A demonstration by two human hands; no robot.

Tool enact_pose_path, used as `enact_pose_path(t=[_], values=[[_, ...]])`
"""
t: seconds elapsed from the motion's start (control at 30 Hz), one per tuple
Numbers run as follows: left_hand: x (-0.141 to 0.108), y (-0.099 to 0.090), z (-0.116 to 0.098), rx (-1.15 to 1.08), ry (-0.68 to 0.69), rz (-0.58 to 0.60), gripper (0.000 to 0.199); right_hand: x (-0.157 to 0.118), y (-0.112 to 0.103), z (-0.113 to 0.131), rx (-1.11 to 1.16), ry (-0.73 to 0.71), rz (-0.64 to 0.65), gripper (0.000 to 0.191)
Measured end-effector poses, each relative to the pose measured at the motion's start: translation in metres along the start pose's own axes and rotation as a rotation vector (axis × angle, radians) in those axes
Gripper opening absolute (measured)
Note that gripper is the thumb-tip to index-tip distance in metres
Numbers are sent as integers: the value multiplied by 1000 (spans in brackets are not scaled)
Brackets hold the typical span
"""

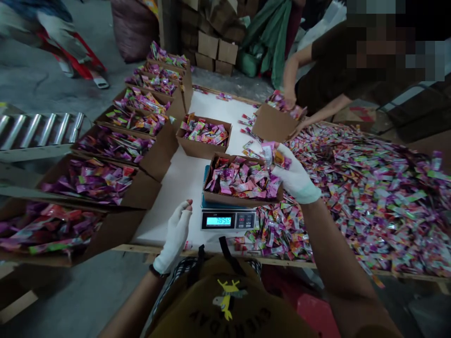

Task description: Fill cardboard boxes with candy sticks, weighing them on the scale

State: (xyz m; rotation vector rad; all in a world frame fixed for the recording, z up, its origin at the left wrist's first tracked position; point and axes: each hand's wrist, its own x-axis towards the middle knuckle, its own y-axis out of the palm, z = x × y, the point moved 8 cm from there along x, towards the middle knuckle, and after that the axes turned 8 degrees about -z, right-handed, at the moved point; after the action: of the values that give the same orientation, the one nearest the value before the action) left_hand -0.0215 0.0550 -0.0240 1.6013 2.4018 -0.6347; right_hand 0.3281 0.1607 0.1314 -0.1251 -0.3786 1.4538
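A cardboard box full of small pink and purple candy packets rests on a digital scale, whose display is lit with digits. White-gloved, my right hand is closed on a few candy packets at the box's right edge. My left hand, also in a white glove with bare fingertips, is left of the scale above the white tabletop. Its fingers are loosely stretched and hold nothing.
A large heap of packets covers the table's right side. Another filled box stands behind the scale. Several filled boxes line the left, beside a roller conveyor. Across the table, a co-worker's hands hold a tilted box.
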Motion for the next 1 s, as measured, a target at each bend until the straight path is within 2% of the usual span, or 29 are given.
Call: enact_pose_path(t=[0.07, 0.2, 0.33, 0.67, 0.87, 0.93, 1.0], values=[[0, 1, -2, 2, 6, -1, 57, -4, -1, 6, -7, 12, 12, 75], [-2, 1, -5, -2, 20, -2, 53, -13, 7, 17, -154, 30, 127, 51], [-3, -4, -2, -14, 18, -13, 53, -10, 12, 24, -306, -30, 103, 36], [-2, -13, 10, -63, 12, -51, 59, 0, 42, 27, -387, -149, 148, 32], [-1, -19, 18, -79, 12, -65, 58, 3, 47, 28, -405, -189, 187, 30], [-2, -19, 18, -77, 5, -65, 57, 2, 49, 23, -425, -185, 207, 29], [-3, -19, 17, -74, -1, -64, 57, -1, 60, 12, -502, -162, 279, 27]])
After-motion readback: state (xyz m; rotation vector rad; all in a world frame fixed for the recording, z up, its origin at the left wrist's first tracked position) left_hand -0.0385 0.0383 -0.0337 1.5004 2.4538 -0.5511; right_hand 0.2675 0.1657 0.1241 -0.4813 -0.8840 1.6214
